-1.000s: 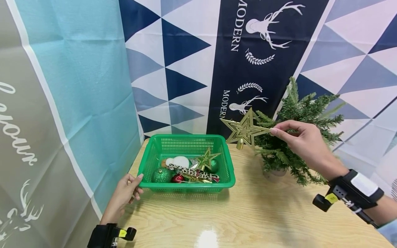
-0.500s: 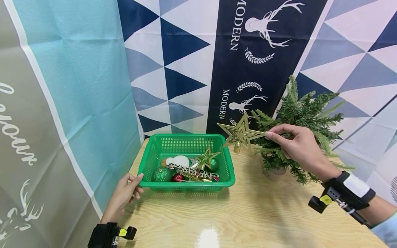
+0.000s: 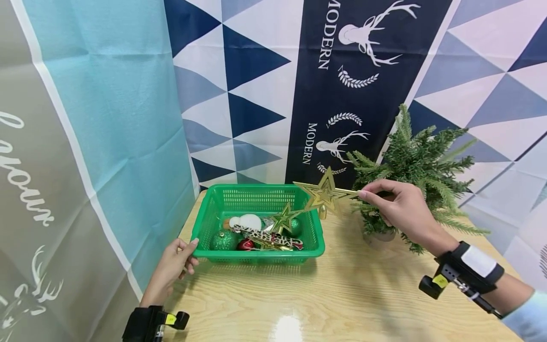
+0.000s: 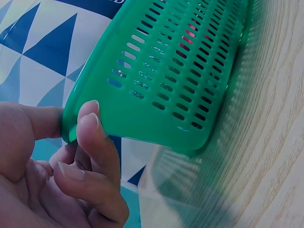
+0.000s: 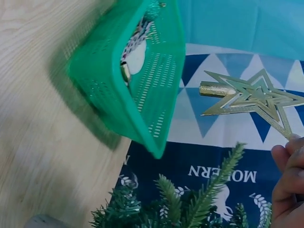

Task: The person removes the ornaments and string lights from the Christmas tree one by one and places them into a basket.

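Counter [image 3: 342, 294]: big, flat, pale wood. It holds the tree and the basket.
Little tree [image 3: 420, 161]: green and bushy, at the back right of the counter, just behind the right hand. Its twigs look soft and bendy.
Basket [image 3: 256, 257]: green plastic with lots of small holes, on the left part of the counter. It looks light and a bit bendy, so I think it could slide. The rim is a good place to hold it.
Things in the basket: a green glitter ball [image 3: 223, 241], a small gold star [image 3: 285, 218] and a few more shiny bits.
Gold star [image 3: 323, 194]: up in the air over the back right corner of the basket. It is thin, full of gaps and has sharp tips. It looks very light and stiff, and I think it could snap if squeezed. One arm or the little tube at its bottom is the best place to hold it.
Right hand [image 3: 399, 209]: thumb and fingertips pinch the tip of one arm of the gold star. The other fingers curl in.
Left hand [image 3: 173, 268]: thumb and fingers pinch the near left corner of the basket rim. It holds the basket down on the counter.
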A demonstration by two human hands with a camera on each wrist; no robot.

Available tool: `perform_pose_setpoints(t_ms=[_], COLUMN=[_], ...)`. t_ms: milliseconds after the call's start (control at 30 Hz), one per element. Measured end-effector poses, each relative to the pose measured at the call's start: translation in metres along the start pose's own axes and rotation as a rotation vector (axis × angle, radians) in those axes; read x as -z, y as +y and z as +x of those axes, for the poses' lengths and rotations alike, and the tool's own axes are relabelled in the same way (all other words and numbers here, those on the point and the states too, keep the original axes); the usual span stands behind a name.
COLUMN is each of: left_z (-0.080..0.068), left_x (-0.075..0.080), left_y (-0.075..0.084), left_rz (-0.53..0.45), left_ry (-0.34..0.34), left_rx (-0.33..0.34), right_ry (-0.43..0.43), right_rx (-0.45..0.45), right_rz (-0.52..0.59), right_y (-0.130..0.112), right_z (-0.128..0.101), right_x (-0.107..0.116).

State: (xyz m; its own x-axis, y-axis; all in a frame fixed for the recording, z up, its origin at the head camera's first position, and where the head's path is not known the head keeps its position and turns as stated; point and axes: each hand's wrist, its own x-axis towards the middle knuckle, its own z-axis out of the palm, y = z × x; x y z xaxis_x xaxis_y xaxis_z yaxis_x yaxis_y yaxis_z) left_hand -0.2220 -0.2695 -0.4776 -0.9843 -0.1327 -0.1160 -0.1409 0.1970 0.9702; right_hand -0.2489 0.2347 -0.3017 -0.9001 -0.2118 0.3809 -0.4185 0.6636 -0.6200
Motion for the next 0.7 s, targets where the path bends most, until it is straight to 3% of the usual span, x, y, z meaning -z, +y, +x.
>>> perform_pose_setpoints(t_ms=[133, 700], left_z=[0.0, 0.002], left_x=[0.0, 0.0], left_y=[-0.001, -0.002], left_rz=[-0.012, 0.003], left_ry=[0.003, 0.004], left_rx=[-0.006, -0.002], right_ry=[-0.013, 0.033], right_rx=[0.054, 0.116], right_rz=[-0.032, -0.092], right_y=[0.003, 0.008], right_z=[0.0, 0.004], right_x=[-0.007, -0.039])
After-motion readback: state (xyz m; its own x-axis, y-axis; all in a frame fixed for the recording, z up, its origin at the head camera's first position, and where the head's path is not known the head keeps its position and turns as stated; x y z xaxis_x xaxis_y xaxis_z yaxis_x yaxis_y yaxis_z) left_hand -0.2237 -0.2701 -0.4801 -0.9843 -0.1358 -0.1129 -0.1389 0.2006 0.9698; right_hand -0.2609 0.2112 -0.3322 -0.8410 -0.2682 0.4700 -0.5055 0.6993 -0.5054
